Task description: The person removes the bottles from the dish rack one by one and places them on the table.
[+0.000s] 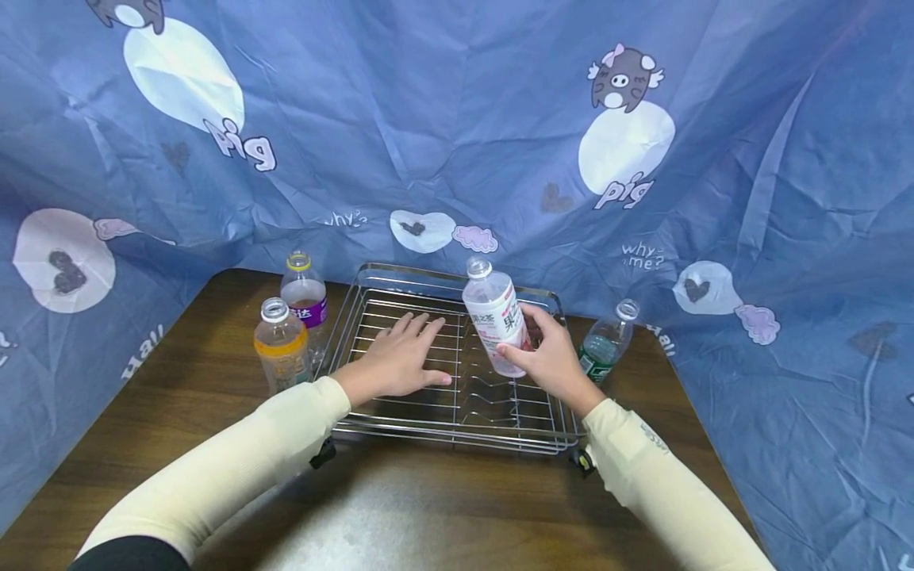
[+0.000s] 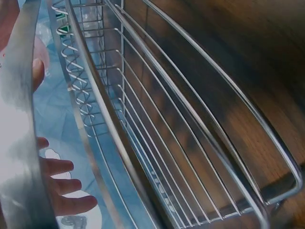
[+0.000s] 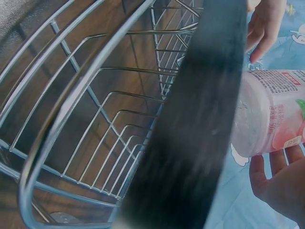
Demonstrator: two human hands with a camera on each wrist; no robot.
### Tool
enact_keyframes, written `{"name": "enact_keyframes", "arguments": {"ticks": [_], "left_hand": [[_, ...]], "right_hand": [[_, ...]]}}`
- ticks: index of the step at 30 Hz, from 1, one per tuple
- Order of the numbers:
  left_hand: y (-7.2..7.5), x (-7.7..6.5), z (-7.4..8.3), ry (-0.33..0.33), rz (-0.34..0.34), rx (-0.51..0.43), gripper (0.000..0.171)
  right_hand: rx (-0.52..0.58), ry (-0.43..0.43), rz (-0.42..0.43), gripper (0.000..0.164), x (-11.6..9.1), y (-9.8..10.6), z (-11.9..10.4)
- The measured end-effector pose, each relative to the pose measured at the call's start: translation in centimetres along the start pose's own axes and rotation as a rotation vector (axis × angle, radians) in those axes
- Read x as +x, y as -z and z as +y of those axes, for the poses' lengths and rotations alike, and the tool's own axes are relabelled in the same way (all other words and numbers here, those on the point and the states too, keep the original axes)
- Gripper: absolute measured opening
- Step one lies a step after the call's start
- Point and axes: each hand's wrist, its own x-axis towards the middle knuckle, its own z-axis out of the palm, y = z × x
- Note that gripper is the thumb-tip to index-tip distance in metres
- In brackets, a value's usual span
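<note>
A clear plastic bottle [image 1: 493,321] with a white and pink label is gripped by my right hand [image 1: 546,357], tilted slightly, over the right half of a metal wire rack [image 1: 457,432]. Its mouth has no cap. In the right wrist view the fingers curl around the lower part of the bottle [image 3: 271,112]. My left hand [image 1: 396,357] is spread over the left half of the rack, palm down, and holds nothing. The left wrist view shows its fingers [image 2: 71,205] stretched out beyond the rack's rails.
Left of the rack stand an orange-banded bottle [image 1: 282,349] and a purple-labelled bottle [image 1: 305,297]. A green-labelled bottle [image 1: 607,341] leans at the rack's right side. The brown wooden table [image 1: 400,507] meets a blue printed cloth [image 1: 443,119] behind.
</note>
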Motion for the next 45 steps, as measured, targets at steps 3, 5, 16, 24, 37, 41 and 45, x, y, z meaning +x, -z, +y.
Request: {"name": "enact_keyframes", "arguments": {"ticks": [3,5,16,24,37,41,45], "left_hand": [[-0.1,-0.1,-0.2,-0.003,-0.009,0.009,0.103],[-0.1,-0.1,-0.3,-0.01,-0.01,0.009,0.103],[-0.4,-0.2,-1.3,-0.026,-0.013,0.027,0.101],[-0.8,-0.2,-2.0,-0.018,0.018,-0.005,0.099],[-0.8,-0.9,-3.2,0.002,0.047,-0.105,0.102],[-0.7,-1.0,-3.4,-0.001,0.051,-0.148,0.101],[-0.6,-1.0,-3.8,-0.002,0.053,-0.198,0.101]], "right_hand": [[0.022,0.002,0.02,0.067,-0.2,0.2,0.4],[0.039,0.001,0.036,0.067,-0.3,0.4,0.6],[0.049,-0.008,0.075,0.068,-0.4,1.0,0.5],[0.045,-0.026,0.108,0.071,-0.7,1.4,0.6],[0.104,-0.013,0.184,0.066,-1.3,2.4,0.9],[0.119,-0.025,0.207,0.065,-1.6,2.7,0.9],[0.148,-0.019,0.237,0.062,-2.1,3.4,0.3]]}}
